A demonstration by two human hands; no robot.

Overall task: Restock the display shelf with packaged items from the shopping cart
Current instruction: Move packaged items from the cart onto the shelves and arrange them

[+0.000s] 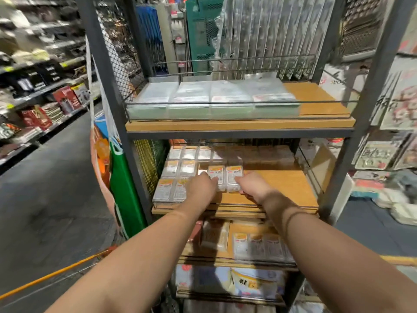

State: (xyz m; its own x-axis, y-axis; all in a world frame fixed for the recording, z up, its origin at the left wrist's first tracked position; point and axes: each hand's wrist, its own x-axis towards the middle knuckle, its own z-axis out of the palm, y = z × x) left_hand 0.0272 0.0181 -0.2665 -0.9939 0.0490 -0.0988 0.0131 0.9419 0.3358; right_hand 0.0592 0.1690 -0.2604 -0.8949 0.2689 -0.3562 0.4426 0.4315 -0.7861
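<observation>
Store aisle, seen from the head camera: a dark-framed display shelf (239, 126) with wooden boards fills the middle. On its middle board (286, 186), both hands reach among clear packaged items with orange labels (print too blurred to read). Left hand (202, 188), at about 9 o'clock of the centre pair, touches one pack (216, 177) with fingers fairly straight. Right hand (253, 186) rests against the neighbouring pack (234, 178); its fingers are hidden, so I cannot tell its grip. Flat clear packets (212, 99) lie on the upper board. An orange cart rail (56, 275) shows at 8 o'clock.
</observation>
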